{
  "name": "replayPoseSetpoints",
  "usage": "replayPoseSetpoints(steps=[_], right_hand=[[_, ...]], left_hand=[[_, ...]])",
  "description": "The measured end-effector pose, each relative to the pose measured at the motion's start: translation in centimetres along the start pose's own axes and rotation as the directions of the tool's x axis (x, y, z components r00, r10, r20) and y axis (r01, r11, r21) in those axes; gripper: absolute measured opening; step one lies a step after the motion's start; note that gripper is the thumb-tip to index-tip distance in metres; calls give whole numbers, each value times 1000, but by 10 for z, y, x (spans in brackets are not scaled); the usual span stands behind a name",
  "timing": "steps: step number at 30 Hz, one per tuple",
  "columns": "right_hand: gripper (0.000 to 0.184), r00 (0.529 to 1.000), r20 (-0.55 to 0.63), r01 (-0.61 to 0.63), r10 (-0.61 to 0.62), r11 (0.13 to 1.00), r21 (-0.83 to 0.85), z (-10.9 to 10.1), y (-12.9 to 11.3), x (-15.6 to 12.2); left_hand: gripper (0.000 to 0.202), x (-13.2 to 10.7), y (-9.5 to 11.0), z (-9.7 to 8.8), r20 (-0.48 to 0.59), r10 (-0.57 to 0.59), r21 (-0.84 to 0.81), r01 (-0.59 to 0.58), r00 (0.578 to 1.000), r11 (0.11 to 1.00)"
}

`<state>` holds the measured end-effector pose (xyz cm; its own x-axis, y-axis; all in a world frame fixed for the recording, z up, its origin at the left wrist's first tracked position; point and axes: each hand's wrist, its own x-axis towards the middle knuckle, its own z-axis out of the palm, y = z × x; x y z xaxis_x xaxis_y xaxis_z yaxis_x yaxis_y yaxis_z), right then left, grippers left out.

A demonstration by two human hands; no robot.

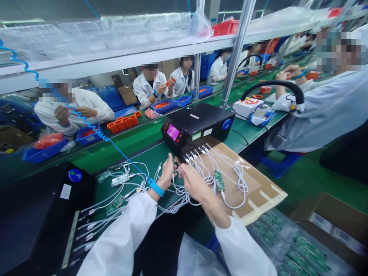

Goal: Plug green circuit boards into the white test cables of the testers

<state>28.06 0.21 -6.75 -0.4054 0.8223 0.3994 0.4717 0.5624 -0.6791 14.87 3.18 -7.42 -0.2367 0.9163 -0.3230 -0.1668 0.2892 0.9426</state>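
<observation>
My left hand (166,173), with a blue wrist strap (156,188), holds a small green circuit board (174,165) on edge, mostly hidden by the fingers. My right hand (192,181) is closed in a pinch against the board's right side, on what looks like the plug of a white cable; the fingertips cover most of it. White cables (179,197) lie coiled beneath both hands. Another green board (219,181) rests to the right on the cardboard, with a cable attached. To the left, several boards, one of them a green board (115,204), lie among more cables.
A black test box (201,124) with a lit pink screen stands ahead, cables plugged into its side. Another black box (37,218) is at left. A cardboard sheet (255,195) covers the right bench edge. Bagged boards (304,253) lie lower right. Co-workers (151,84) sit across the line.
</observation>
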Motion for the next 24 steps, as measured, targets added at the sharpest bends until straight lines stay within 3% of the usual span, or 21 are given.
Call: replayPoseSetpoints(steps=[2, 9, 16, 24], right_hand=[[27, 999, -6, 49, -50, 994, -103, 8, -4, -3], [27, 992, -90, 44, -90, 906, -421, 34, 4, -10], [30, 987, -53, 106, -150, 868, -486, 37, -3, -7], [29, 994, -33, 75, -106, 858, -508, 36, -14, -6]], left_hand=[[66, 0, 7, -4, -1, 28, -35, -28, 1000, 999], [64, -16, 21, 1, 52, 29, -195, -18, 998, 981], [54, -4, 16, 5, -34, 4, -430, -19, 999, 903], [53, 9, 16, 5, -37, -55, -492, 30, 998, 870]])
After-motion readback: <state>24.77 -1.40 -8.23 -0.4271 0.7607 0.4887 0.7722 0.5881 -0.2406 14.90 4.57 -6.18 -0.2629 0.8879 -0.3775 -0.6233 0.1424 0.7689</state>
